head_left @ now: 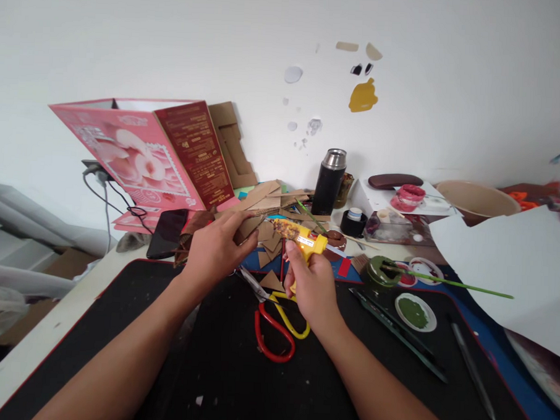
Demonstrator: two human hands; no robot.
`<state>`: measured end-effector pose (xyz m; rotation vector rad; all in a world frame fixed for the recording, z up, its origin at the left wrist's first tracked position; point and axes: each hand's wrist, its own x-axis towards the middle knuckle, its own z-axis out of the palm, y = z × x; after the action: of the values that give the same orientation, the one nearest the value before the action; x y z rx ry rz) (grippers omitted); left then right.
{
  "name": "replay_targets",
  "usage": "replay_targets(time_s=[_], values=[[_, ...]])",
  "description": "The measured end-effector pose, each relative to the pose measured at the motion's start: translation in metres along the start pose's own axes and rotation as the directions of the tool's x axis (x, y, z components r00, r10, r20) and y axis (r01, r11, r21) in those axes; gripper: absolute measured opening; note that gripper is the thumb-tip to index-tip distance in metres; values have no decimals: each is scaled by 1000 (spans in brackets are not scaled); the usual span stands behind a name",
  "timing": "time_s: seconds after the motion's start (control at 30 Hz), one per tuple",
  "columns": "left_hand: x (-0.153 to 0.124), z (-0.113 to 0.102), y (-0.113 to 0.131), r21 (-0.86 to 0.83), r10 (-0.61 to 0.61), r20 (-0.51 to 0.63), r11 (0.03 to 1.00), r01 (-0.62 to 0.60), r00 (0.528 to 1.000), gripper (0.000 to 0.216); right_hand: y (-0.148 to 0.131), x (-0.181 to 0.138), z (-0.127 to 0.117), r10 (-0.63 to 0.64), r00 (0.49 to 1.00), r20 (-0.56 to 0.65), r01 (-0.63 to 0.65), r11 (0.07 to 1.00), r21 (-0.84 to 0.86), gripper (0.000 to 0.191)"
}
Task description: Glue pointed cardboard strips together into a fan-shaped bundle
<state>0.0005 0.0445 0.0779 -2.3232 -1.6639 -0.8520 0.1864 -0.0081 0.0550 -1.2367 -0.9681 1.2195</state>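
My right hand (311, 282) is wrapped round the handle of a yellow hot glue gun (300, 232), with a pale glue stick coming out of its back end. The nozzle points left, close to a small brown piece of cardboard (247, 228) pinched between the thumb and fingers of my left hand (220, 241). Part of that piece is hidden by the fingers. Below both hands lie scissors (275, 324) with one red and one yellow handle, partly spread. Loose cardboard scraps (273, 242) are heaped behind the glue gun.
At the left stand a pink box (138, 154) and a black phone (167, 233). A black flask (330, 181) rises behind the scraps. On the right are a green paint jar (382, 273) with a brush across it, its lid (415, 312), a utility knife (398, 333) and a pen (472, 370).
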Motion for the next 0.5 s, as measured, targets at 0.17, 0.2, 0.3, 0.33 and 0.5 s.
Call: replay_targets(time_s=[0.17, 0.2, 0.3, 0.33, 0.5], values=[[0, 0, 0, 1, 9, -6, 1000, -9, 1000, 33, 0, 0, 0, 7, 1000, -13, -7, 1000, 3, 67], [0, 0, 0, 0, 11, -7, 1000, -11, 1000, 33, 1, 0, 0, 8, 1000, -13, -8, 1000, 2, 67], [0, 0, 0, -2, 13, -5, 1000, -13, 1000, 34, 1, 0, 0, 5, 1000, -9, -5, 1000, 3, 66], [0, 0, 0, -2, 12, -2, 1000, -12, 1000, 34, 0, 0, 0, 2, 1000, -8, -2, 1000, 2, 66], [0, 0, 0, 5, 24, -9, 1000, -24, 1000, 34, 0, 0, -1, 1, 1000, -3, -1, 1000, -12, 64]])
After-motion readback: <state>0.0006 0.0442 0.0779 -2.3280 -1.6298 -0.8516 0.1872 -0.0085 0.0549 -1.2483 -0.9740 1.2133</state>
